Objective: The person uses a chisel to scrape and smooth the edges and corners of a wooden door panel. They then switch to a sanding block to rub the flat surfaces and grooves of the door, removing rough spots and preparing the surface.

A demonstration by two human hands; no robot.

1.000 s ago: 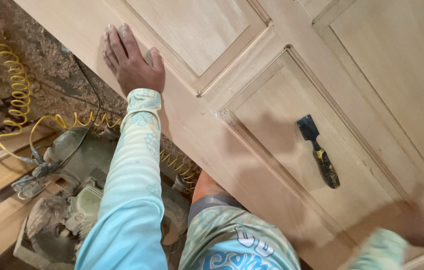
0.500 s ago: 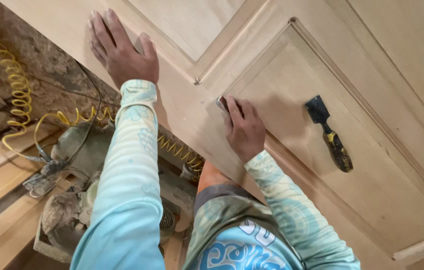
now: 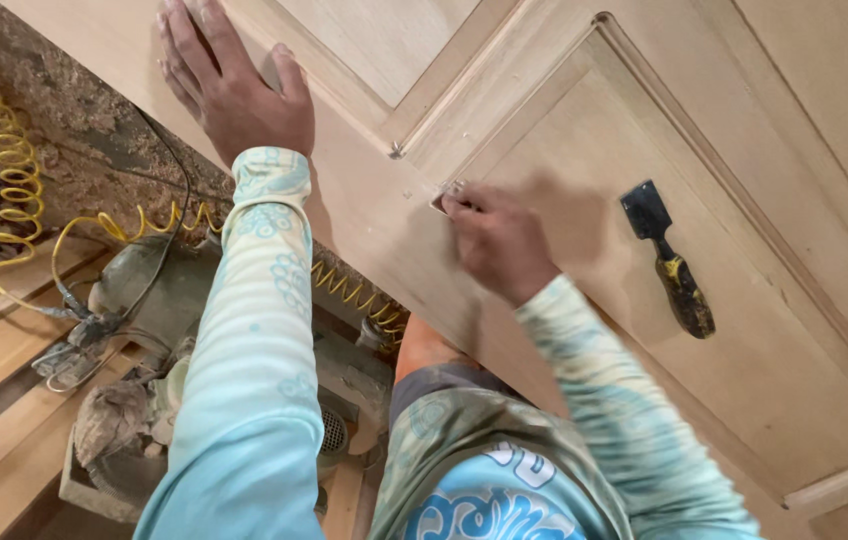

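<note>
1. The left hand (image 3: 234, 85) is bare, with no glove or ring to be seen.
2. The left sleeve (image 3: 249, 340) is long and pale aqua, reaching to the wrist just below that hand; its cuff carries a faint swirling print in a deeper teal.
3. Further from the left hand the sleeve turns plainer, with fine pale stripes.
4. The right hand (image 3: 499, 240), to the right of the left hand, is also bare and slightly blurred.
5. The right sleeve (image 3: 614, 400) is the same pale aqua with soft greenish patterning.
6. The shirt front (image 3: 484, 490), below both hands, shows bold blue and white shapes.
</note>
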